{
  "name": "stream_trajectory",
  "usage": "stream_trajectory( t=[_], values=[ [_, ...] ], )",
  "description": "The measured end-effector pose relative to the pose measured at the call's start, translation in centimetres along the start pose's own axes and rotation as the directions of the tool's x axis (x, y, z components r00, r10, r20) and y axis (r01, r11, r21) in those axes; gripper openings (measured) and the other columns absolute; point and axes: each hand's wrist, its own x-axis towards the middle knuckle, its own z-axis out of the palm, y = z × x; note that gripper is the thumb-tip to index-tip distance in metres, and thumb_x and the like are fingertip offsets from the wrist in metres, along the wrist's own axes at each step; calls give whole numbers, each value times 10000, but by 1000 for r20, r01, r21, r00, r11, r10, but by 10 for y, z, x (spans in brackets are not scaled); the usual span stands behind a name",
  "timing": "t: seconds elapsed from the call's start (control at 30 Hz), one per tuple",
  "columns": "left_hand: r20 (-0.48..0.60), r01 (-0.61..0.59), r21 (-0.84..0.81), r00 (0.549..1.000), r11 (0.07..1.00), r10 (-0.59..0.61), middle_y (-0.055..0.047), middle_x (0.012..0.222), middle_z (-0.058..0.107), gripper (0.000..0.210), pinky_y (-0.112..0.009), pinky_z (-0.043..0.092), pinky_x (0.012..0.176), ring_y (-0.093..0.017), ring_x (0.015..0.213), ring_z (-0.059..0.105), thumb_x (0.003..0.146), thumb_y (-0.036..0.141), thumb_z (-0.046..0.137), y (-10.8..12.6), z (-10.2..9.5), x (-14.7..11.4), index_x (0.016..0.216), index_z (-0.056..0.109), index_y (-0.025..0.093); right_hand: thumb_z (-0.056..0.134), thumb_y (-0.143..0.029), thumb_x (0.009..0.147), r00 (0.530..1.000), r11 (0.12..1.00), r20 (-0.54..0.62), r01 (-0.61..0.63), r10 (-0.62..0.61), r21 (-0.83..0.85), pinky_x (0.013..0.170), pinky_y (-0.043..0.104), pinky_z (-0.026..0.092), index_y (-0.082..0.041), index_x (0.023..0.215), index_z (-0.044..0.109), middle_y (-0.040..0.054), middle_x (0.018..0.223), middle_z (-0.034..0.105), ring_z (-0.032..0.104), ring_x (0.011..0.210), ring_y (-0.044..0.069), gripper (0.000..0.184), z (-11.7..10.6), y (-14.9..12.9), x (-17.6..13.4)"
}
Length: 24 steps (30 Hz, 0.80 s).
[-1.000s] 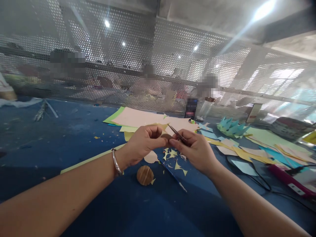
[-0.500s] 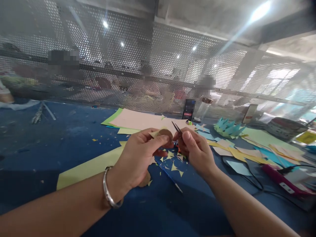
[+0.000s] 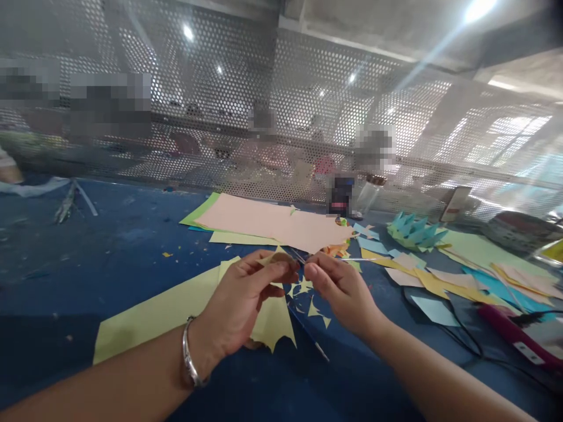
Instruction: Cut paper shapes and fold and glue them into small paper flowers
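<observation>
My left hand, a silver bangle at its wrist, is closed on a small round brown disc with pale yellow paper against it. My right hand is closed on scissors, whose thin blades point toward the disc; its fingers hide the handles. Below my left hand is a yellow paper piece with a jagged cut edge; I cannot tell whether it hangs or lies. A brown edge shows under it. Yellow paper scraps and a thin blue stick-like tool lie between my hands.
Pink paper sheets lie ahead, a long yellow sheet at left. On the right are a folded blue-green paper piece, paper strips, a magenta power strip and cables. A phone and glass jar stand by the mesh partition.
Both hands have lowered slightly and come closer together, and the scissor blades are now near the disc. The jagged yellow paper has appeared below my left hand, mostly covering the brown piece there.
</observation>
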Motion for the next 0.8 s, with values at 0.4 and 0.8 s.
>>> stream_trajectory(
  t=[0.4, 0.8],
  values=[
    [80, 74, -43, 994, 996, -71, 9, 863, 710, 87, -207, 457, 722, -107, 828, 616, 834, 297, 749, -18, 1, 5, 830, 726, 213, 510, -454, 970, 995, 970, 35, 96, -91, -222, 494, 232, 305, -169, 775, 587, -45, 606, 461, 383, 539, 86, 353, -4, 10, -2],
    [85, 48, -50, 995, 998, -43, 12, 831, 719, 105, -212, 449, 718, -105, 806, 633, 819, 300, 767, -18, 6, -3, 805, 721, 207, 508, -425, 979, 992, 967, 15, 129, -129, -220, 500, 222, 320, -176, 752, 577, -44, 593, 503, 416, 527, 79, 344, -1, 5, -6]
  ],
)
